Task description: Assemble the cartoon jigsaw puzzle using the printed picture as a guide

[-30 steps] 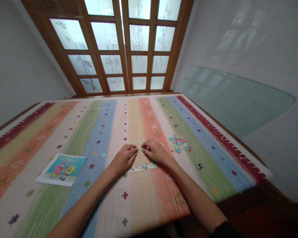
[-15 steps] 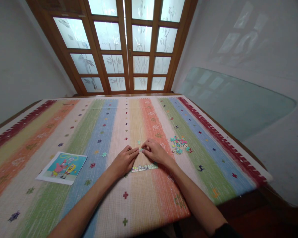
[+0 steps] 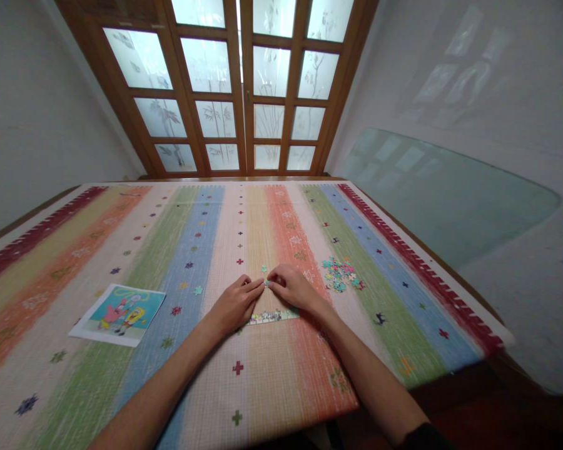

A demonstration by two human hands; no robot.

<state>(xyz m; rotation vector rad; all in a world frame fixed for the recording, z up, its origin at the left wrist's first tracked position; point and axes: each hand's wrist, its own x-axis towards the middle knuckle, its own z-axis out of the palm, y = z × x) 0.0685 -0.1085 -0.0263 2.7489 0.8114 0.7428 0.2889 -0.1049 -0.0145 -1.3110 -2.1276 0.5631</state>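
Small jigsaw puzzle pieces (image 3: pixel 266 284) sit between the fingertips of both hands, just above the middle of the table. My left hand (image 3: pixel 238 302) is closed with its fingers pressed together at the left side of these pieces. From the right, my right hand (image 3: pixel 287 286) pinches the same small pieces. Nearer to me lies a joined strip of puzzle (image 3: pixel 272 317), partly covered by my hands. A single light green piece (image 3: pixel 263 269) lies just beyond the fingertips. How the held pieces fit together is too small to make out.
To the right is a heap of loose puzzle pieces (image 3: pixel 340 275). A printed cartoon picture (image 3: pixel 122 315) lies at the left, and one turquoise piece (image 3: pixel 197 290) is between it and my left hand. A striped cloth (image 3: pixel 267 400) covers the table. Wooden glazed doors (image 3: pixel 244 94) stand beyond.
Both hands stay together at the same spot, with only slight finger movement on the small pieces. The view has shifted a little; nothing else has moved.
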